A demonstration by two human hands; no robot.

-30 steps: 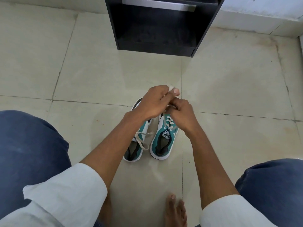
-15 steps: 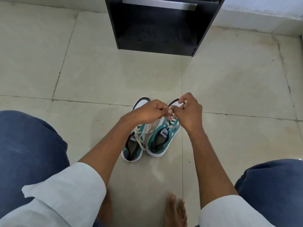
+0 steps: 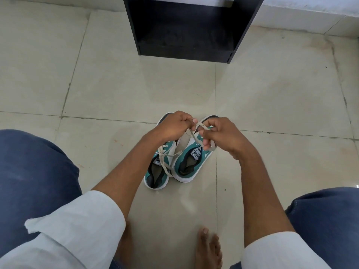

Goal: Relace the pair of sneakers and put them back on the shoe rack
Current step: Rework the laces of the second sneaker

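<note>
Two teal and white sneakers stand side by side on the tiled floor, toes pointing away from me. The left sneaker [image 3: 157,175] has loose cream laces trailing over its opening. Above the right sneaker [image 3: 187,164], my left hand [image 3: 172,128] and my right hand [image 3: 221,135] each pinch one end of its cream lace [image 3: 194,133], which crosses between them. The toes of both shoes are partly hidden by my hands. The black shoe rack [image 3: 186,28] stands farther away, its lower shelf open toward me.
My knees in blue trousers frame the scene at left [image 3: 33,171] and right [image 3: 326,216]. A bare foot [image 3: 208,247] rests on the floor near the bottom. A white wall base [image 3: 310,14] runs at the back right.
My hands have drawn apart, pulling the right sneaker's lace ends outward so the crossed lace shows between them. The sneakers stay in place.
</note>
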